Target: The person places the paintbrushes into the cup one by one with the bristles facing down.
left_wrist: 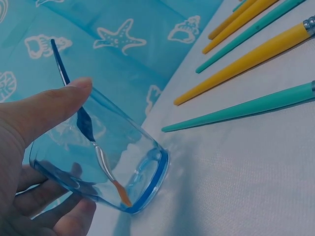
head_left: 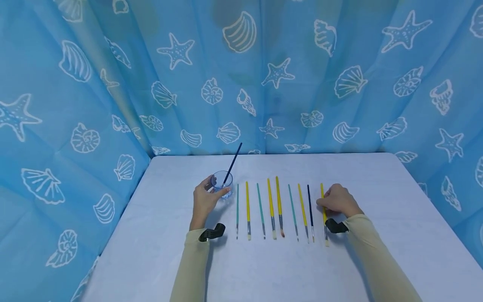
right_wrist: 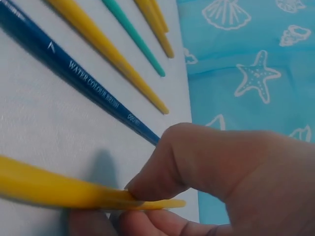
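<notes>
My left hand (head_left: 205, 200) grips a clear bluish glass (head_left: 217, 181), thumb on one side and fingers round the other. Inside it leans a dark blue paintbrush (head_left: 235, 158), its orange bristles (left_wrist: 123, 194) down at the base in the left wrist view. At the right end of a row of brushes, my right hand (head_left: 341, 200) pinches the handle of a yellow paintbrush (right_wrist: 59, 189) between thumb and fingers. That brush's pale bristles (head_left: 326, 243) point toward me. Just left of it lies a dark blue paintbrush (head_left: 310, 205), lettered "WATER COLOUR BRUSH" in the right wrist view.
Between my hands, several yellow brushes (head_left: 270, 197) and green brushes (head_left: 258, 201) lie side by side on the white tablecloth (head_left: 264, 272), bristles toward me. A blue curtain (head_left: 211, 54) with shells and starfish hangs behind the table and along its left side.
</notes>
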The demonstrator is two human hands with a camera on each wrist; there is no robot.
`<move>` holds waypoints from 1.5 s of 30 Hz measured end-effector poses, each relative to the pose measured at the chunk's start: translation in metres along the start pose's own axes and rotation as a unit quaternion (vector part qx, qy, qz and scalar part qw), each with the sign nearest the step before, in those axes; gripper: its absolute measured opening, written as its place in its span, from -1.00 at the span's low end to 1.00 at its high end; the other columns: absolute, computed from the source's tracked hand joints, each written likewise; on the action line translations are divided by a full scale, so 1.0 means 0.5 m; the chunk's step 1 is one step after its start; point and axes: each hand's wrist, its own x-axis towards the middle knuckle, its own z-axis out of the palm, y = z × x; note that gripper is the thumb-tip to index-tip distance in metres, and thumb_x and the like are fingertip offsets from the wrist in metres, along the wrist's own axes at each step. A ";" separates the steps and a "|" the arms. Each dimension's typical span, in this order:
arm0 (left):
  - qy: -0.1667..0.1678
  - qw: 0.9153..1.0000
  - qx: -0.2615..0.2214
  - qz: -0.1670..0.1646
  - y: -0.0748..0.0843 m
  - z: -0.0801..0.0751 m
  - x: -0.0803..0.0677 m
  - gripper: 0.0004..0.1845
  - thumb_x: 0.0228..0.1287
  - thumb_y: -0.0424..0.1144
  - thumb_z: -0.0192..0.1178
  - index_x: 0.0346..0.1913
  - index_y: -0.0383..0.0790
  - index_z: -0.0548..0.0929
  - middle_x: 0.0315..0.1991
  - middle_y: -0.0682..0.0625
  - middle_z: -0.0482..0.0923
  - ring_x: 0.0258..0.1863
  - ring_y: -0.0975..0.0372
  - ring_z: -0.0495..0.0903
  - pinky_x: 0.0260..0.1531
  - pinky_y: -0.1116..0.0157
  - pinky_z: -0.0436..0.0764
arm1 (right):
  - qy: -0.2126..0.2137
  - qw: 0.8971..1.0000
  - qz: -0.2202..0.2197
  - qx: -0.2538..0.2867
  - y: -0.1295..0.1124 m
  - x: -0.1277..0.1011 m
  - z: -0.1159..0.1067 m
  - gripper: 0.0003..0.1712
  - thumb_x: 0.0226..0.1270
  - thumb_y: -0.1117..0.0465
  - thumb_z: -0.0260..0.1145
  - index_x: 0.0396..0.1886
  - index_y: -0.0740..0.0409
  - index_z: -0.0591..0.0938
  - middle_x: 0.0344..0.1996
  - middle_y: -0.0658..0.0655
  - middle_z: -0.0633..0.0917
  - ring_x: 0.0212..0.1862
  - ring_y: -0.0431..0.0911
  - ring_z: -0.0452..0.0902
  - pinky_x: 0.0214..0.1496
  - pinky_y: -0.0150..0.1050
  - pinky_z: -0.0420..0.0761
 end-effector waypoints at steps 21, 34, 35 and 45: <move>0.000 1.000 0.006 -0.007 0.004 -0.002 0.000 -0.05 0.09 -0.03 0.59 0.51 -0.26 0.40 0.45 -0.25 0.46 0.46 -0.10 0.47 0.43 0.03 0.55 | 0.057 0.980 -0.054 0.181 -0.032 -0.016 -0.033 -0.48 0.35 0.14 0.29 0.13 0.45 0.48 -0.03 0.45 0.71 -0.37 -0.09 0.79 -0.22 -0.17 0.87; 0.000 1.000 0.001 -0.016 0.010 -0.005 -0.004 -0.04 0.09 -0.03 0.59 0.52 -0.26 0.39 0.47 -0.25 0.44 0.48 -0.10 0.45 0.45 0.04 0.54 | 0.090 0.966 -0.072 0.233 -0.075 -0.025 -0.033 -0.51 0.41 0.15 0.27 0.20 0.37 0.49 -0.02 0.38 0.71 -0.34 -0.12 0.77 -0.20 -0.28 0.86; -0.001 1.000 0.002 -0.016 0.010 -0.005 -0.004 -0.04 0.09 -0.03 0.59 0.52 -0.26 0.39 0.47 -0.25 0.44 0.48 -0.10 0.45 0.45 0.04 0.54 | 0.091 0.964 -0.073 0.237 -0.079 -0.026 -0.033 -0.51 0.42 0.15 0.27 0.21 0.37 0.49 -0.02 0.36 0.70 -0.33 -0.13 0.77 -0.19 -0.29 0.85; 0.000 1.000 0.008 -0.012 0.006 -0.001 -0.001 -0.05 0.09 -0.03 0.59 0.51 -0.26 0.40 0.45 -0.25 0.46 0.47 -0.09 0.46 0.45 0.03 0.54 | 0.097 0.945 -0.114 0.292 -0.113 -0.023 -0.027 -0.55 0.43 0.19 0.31 0.17 0.39 0.50 -0.15 0.24 0.66 -0.37 -0.21 0.78 -0.18 -0.35 0.84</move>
